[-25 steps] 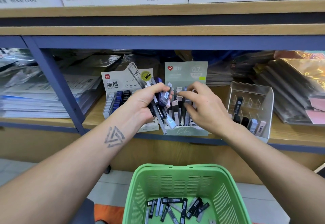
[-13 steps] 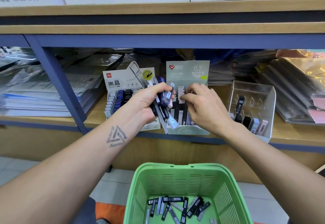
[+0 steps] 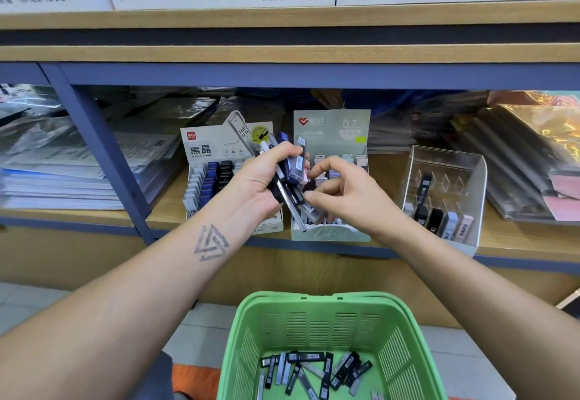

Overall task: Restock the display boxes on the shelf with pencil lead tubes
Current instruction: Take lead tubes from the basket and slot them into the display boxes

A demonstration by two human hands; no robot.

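A mixed bundle of slim black, grey and purple plastic pencil lead tubes (image 3: 290,176) is gripped in the left hand (image 3: 262,179), fingers curled round it, in front of the pale green cardboard display box (image 3: 332,129) on the wooden shelf (image 3: 518,236). The right hand (image 3: 342,198) is held just beside the bundle, fingers loosely curled, nothing seen pinched. More tubes are seen lying in the green plastic basket (image 3: 314,321) below.

Single head view, facing forward-down at shelf (image 3: 314,244), close range.
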